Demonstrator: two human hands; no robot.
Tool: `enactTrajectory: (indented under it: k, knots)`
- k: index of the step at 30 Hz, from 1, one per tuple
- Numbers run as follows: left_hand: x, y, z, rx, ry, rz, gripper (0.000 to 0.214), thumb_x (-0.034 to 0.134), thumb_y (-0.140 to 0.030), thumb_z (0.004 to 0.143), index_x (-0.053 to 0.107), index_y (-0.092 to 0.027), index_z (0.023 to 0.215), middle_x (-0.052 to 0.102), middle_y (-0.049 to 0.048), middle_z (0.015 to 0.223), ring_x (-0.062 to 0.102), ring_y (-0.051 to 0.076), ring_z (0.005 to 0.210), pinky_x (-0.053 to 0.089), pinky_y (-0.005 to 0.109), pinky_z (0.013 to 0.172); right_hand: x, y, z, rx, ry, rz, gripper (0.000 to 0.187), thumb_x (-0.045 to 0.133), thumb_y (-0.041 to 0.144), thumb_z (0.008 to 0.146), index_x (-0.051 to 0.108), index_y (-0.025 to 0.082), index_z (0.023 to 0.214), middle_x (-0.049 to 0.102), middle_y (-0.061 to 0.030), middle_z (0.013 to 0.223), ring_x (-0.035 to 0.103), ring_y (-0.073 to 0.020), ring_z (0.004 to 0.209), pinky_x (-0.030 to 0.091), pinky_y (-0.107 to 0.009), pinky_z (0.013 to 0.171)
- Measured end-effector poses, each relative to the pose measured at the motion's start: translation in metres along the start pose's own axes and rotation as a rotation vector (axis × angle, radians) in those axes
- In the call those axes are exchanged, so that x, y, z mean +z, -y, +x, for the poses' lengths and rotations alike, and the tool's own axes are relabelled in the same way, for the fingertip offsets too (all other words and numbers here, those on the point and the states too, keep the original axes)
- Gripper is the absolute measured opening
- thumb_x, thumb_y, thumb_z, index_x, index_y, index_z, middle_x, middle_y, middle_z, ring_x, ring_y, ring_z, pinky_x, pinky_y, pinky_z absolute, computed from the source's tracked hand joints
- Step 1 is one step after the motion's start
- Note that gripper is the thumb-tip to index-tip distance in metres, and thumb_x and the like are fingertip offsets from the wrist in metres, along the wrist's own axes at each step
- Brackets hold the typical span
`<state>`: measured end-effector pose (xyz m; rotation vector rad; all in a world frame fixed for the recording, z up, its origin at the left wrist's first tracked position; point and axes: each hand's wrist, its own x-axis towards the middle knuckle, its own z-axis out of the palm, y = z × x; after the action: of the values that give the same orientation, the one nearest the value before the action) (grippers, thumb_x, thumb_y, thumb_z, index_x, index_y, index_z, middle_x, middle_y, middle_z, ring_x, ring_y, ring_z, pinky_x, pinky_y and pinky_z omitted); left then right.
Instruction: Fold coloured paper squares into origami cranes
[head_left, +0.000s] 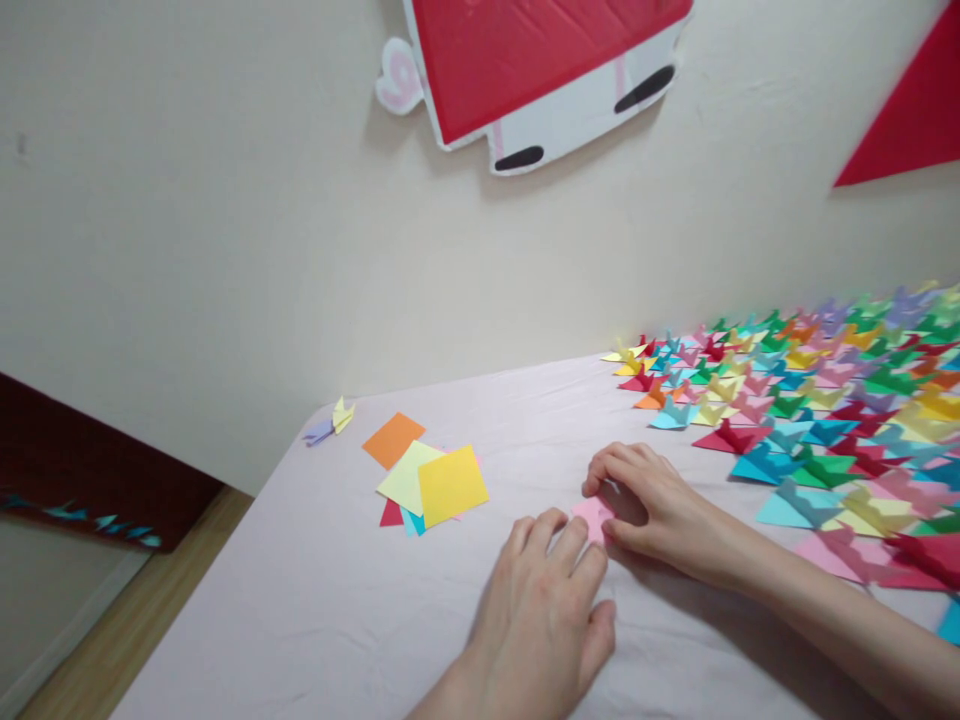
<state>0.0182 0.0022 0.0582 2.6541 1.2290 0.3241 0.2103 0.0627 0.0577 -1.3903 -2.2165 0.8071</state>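
A small piece of pink origami paper (592, 517) lies on the cloth-covered table between my two hands, partly covered by fingers. My left hand (536, 600) rests palm down, its fingers stretched out and the fingertips at the paper's near left edge. From the right, my right hand (652, 510) curves over the same paper, with the thumb at its right edge and the fingertips by its far edge. Left of the hands is a loose pile of square sheets, with a yellow sheet (454, 486) on top and an orange sheet (394, 440) at the back.
Rows of folded paper cranes (817, 430) in many colours cover the right side of the table (300, 600). Two more folded pieces, one pale yellow (343, 415) and one lilac (319, 432), lie at the far left corner. A wall with a red-and-white cut-out (547, 80) stands behind.
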Motion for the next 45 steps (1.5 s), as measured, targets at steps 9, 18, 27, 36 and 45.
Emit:
enactTrajectory:
  k: [9,18,27,36,45]
  knots:
    - [0.0,0.0,-0.002,0.005,0.002,-0.003,0.024,0.061,-0.026,0.089,0.058,-0.018,0.112,0.058,0.0078,0.126,0.048,0.028,0.116,0.044,0.044,0.098,0.002,-0.007,0.001,-0.031,-0.026,0.035,0.032,0.049,0.005,0.062,0.055,0.024,0.088,0.06,-0.0042,0.098,0.049,-0.025,0.099,0.04,-0.04,0.088]
    - [0.003,0.002,-0.003,0.01,-0.01,-0.024,0.025,0.061,-0.027,0.09,0.057,-0.02,0.113,0.057,0.0074,0.129,0.047,0.028,0.117,0.043,0.045,0.099,0.002,-0.01,0.001,-0.054,-0.055,0.078,0.035,0.043,0.003,0.059,0.055,0.023,0.086,0.061,-0.0044,0.094,0.05,-0.0246,0.096,0.041,-0.04,0.088]
    - [0.003,0.003,-0.004,0.016,-0.02,-0.026,0.027,0.06,-0.027,0.09,0.056,-0.02,0.116,0.058,0.0076,0.127,0.047,0.028,0.117,0.043,0.045,0.099,0.004,-0.007,-0.001,-0.051,-0.063,0.044,0.025,0.052,0.01,0.066,0.056,0.024,0.087,0.061,-0.0047,0.099,0.051,-0.0264,0.099,0.041,-0.042,0.088]
    - [0.004,0.003,-0.004,0.02,-0.018,-0.03,0.026,0.06,-0.023,0.088,0.056,-0.019,0.114,0.057,0.0088,0.13,0.048,0.029,0.117,0.044,0.046,0.098,-0.003,-0.012,-0.003,-0.073,-0.041,0.22,0.035,0.041,0.005,0.067,0.059,0.024,0.091,0.062,-0.0049,0.097,0.053,-0.0244,0.1,0.043,-0.042,0.091]
    - [0.007,0.004,-0.005,-0.026,-0.082,-0.137,0.025,0.061,-0.018,0.086,0.054,-0.021,0.111,0.058,0.0072,0.126,0.05,0.027,0.114,0.044,0.044,0.098,-0.014,-0.011,-0.008,-0.176,0.115,0.23,0.04,0.046,0.003,0.068,0.068,0.025,0.093,0.061,-0.0042,0.112,0.053,-0.0232,0.113,0.042,-0.043,0.101]
